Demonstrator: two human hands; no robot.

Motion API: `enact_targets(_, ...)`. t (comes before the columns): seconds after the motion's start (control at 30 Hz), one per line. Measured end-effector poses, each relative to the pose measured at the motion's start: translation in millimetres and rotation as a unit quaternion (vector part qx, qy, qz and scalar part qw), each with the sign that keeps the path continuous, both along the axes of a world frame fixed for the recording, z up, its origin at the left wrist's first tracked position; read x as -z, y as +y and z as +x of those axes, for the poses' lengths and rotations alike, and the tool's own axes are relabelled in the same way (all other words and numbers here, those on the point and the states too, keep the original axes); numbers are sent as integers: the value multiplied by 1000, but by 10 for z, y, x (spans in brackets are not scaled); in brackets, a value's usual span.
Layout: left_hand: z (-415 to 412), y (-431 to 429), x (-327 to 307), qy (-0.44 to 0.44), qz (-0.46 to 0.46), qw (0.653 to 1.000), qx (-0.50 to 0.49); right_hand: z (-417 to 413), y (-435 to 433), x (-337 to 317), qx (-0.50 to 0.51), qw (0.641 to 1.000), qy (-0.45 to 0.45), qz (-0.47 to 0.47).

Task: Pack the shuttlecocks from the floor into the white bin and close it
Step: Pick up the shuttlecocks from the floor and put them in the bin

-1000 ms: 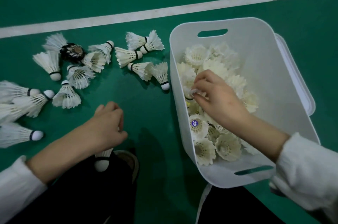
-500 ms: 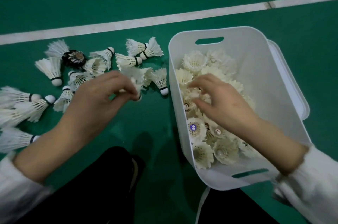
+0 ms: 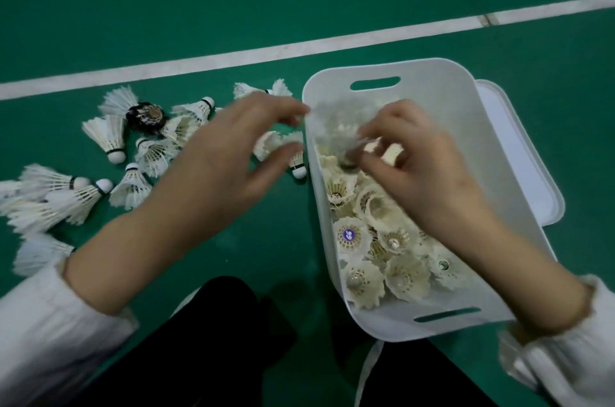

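Note:
The white bin [image 3: 442, 90] stands open on the green floor, partly filled with white shuttlecocks [image 3: 352, 237] standing cork-down. Over its far left part my right hand [image 3: 422, 170] pinches a blurred shuttlecock [image 3: 336, 130]. My left hand [image 3: 233, 153] hovers just left of the bin's wall with fingers spread and nothing in it. Several loose shuttlecocks [image 3: 109, 137] lie on the floor to the left, and some are hidden behind my left hand. A black shuttlecock [image 3: 146, 115] lies among them. The bin's white lid [image 3: 519, 153] lies flat at the bin's right side.
A white court line [image 3: 233, 57] crosses the green floor behind the bin and the shuttlecocks. My knees in black trousers [image 3: 216, 340] are at the bottom, close to the bin's near end. A white strap [image 3: 369, 370] hangs below the bin.
My left hand picked a shuttlecock off the floor and carried it right to the bin's edge. My right hand rose from the packed shuttlecocks and took hold of it.

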State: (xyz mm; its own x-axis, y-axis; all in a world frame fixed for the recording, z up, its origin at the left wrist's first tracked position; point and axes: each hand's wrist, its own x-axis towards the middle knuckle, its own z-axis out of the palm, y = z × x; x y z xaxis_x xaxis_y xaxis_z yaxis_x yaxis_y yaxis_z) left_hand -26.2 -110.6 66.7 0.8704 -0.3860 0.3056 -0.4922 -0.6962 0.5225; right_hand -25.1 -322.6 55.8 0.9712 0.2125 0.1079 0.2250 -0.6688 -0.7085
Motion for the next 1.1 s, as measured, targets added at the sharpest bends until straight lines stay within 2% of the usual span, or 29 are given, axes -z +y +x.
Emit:
enact_targets(0.07,66,147,68,25,23,998,-47,37,-156,27,63,998,3,3)
enact_targets(0.13,127,323,222,100,80,988,-84,45,-243,117,86,995,34,-28)
enact_targets(0.2,129,452,405,188,134,968,-94,17,-187,264,66,992,66,-80)
enact_targets(0.3,53,533,606,249,166,951,-80,-17,5,546,0,986,76,-151)
enact_targets(0.4,-13,588,713,266,162,946,-86,28,81,741,-48,951,86,-294)
enact_targets(0.47,-50,642,768,265,155,948,-81,86,99,757,-67,927,97,-356)
enact_targets(0.6,-129,794,871,279,158,945,-72,173,136,655,-99,896,175,-395)
enact_targets(0.73,-214,973,973,281,145,945,-83,93,120,360,-117,883,258,-373)
enact_targets(0.83,-290,1124,1032,282,124,947,-93,99,124,59,-104,882,226,-401)
enact_targets(0.93,-368,1303,1045,287,93,946,-121,212,287,-247,-107,894,120,-417)
enact_targets(1.0,-443,1460,1057,288,86,941,-155,272,546,-458,-133,907,71,-393)
enact_targets(1.1,-647,1812,1127,306,117,919,-220,246,1175,-562,-208,925,46,-315)
